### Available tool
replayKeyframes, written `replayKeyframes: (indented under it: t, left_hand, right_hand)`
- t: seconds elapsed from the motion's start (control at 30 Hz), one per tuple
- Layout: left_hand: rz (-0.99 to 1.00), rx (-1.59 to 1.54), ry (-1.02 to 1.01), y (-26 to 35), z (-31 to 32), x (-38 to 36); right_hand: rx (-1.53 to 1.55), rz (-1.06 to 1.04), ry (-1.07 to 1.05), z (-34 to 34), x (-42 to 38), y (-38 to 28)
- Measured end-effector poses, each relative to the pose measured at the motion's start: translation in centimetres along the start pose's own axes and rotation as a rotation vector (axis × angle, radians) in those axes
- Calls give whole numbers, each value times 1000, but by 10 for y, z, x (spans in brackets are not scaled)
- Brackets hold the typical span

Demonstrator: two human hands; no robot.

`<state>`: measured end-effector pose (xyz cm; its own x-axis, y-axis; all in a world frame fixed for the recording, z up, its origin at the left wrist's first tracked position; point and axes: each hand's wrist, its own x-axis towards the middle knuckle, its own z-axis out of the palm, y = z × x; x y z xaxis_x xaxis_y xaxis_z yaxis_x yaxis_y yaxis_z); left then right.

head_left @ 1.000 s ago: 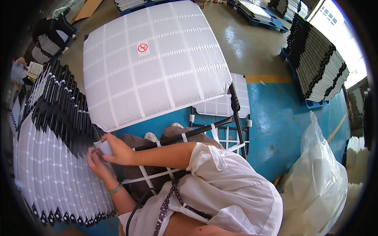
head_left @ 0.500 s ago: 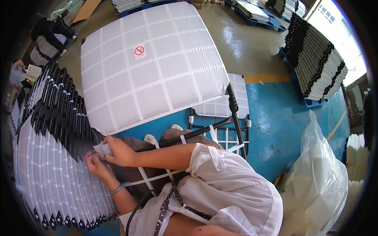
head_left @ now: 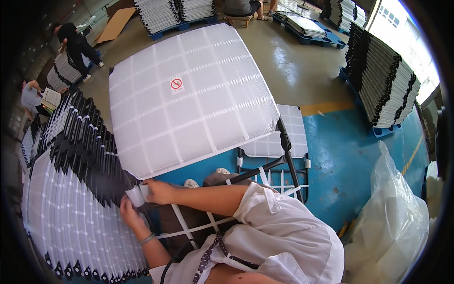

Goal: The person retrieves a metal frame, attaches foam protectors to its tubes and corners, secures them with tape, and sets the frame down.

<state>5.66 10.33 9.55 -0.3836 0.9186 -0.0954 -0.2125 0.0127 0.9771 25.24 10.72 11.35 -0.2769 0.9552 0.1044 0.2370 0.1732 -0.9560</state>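
Observation:
My left hand (head_left: 131,215) is closed, with its fingers against a white, sleeve-like piece (head_left: 135,196) below the near-left corner of a fabric panel. My right hand (head_left: 160,192) is closed around the other side of that piece, next to the black tube frame (head_left: 246,174). Whether the piece is wrapped round a tube cannot be made out. The white checked panel (head_left: 194,94) is stretched on the frame and bears a red prohibition sticker (head_left: 176,84). White straps (head_left: 182,220) cross the lower part of the frame over my lap.
On my left stand stacked folded frames (head_left: 85,203) with white fabric. Another panel (head_left: 293,128) lies beyond on the blue floor. A clear plastic bag (head_left: 388,213) is at right, below a pallet stack (head_left: 383,75). Other people (head_left: 75,45) are at the back left.
The view has tilted up slightly, so things sit lower and further right. My hands have closed in around the white piece, which now sits against the panel's corner.

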Motion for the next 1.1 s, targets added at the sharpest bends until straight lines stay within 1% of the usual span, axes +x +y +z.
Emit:
replayKeyframes:
  t: [0.03,0.13,0.17,0.23,0.27,0.33,0.37,0.43,0.53,0.63,0.73,0.83,0.9,0.93,0.97,1.0,1.03,1.1]
  left_hand:
    - [-61,-54,-139,-8,-9,9]
    - [-264,-241,-228,-28,-19,26]
    - [-287,-221,-252,-35,-23,31]
    - [-408,-242,-247,-31,-19,31]
    - [-467,-254,-243,-29,-17,31]
    - [-506,-278,-274,-25,-11,28]
    - [-524,-290,-290,-24,-8,28]
    - [-500,-314,-304,-23,-3,26]
    - [-513,-330,-361,-37,-11,37]
    - [-530,-328,-396,-64,-22,53]
    - [-569,-377,-398,-65,-20,53]
    - [-609,-405,-469,-47,-6,38]
    - [-642,-415,-524,-25,6,25]
    - [-599,-395,-518,-29,3,30]
    - [-555,-376,-510,-37,-1,35]
    - [-510,-357,-502,-40,-4,39]
    - [-494,-345,-440,-18,12,21]
    - [-492,-279,-377,-34,-9,32]
  right_hand:
    - [18,-41,-27,3,4,5]
    - [44,48,21,10,6,9]
    - [39,115,-1,12,10,12]
    - [29,255,-45,16,19,16]
    - [37,274,-67,17,22,19]
    - [51,309,-114,11,25,14]
    - [88,290,-92,13,27,19]
    - [162,252,-51,18,32,29]
    - [56,185,-14,22,36,35]
    - [57,315,32,32,46,45]
    - [273,468,-110,25,50,35]
    - [265,403,-133,57,77,76]
    - [-13,164,-64,56,80,75]
    - [-153,42,-30,54,82,70]
    - [-153,140,3,52,83,66]
    - [-153,237,35,37,75,38]
    - [-151,337,66,28,70,20]
    - [-53,291,113,39,75,33]
